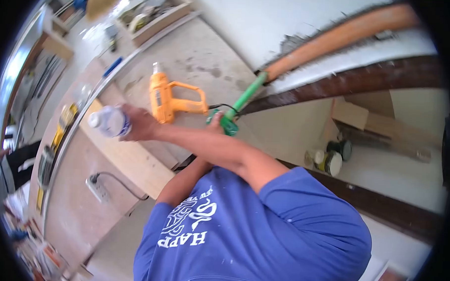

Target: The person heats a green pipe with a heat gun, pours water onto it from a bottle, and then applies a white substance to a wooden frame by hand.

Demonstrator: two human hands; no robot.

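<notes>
Gripping bottle [108, 122] in right hand [138, 122], fingers closed around it, near orange heat gun [163, 99] on worktop [193, 45]. Touching green part [229, 127] below green tube [250, 94] with left hand [216, 123]; can't tell finger closure, partly hidden.

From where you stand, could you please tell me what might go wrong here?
The black cord by the heat gun runs close to the green tube at the left hand; moving the tube could snag it and drag the gun. The right hand holds a bottle near the gun and the power strip, so a spill might wet either. The forearms cross, so the hands may hinder each other.
</notes>
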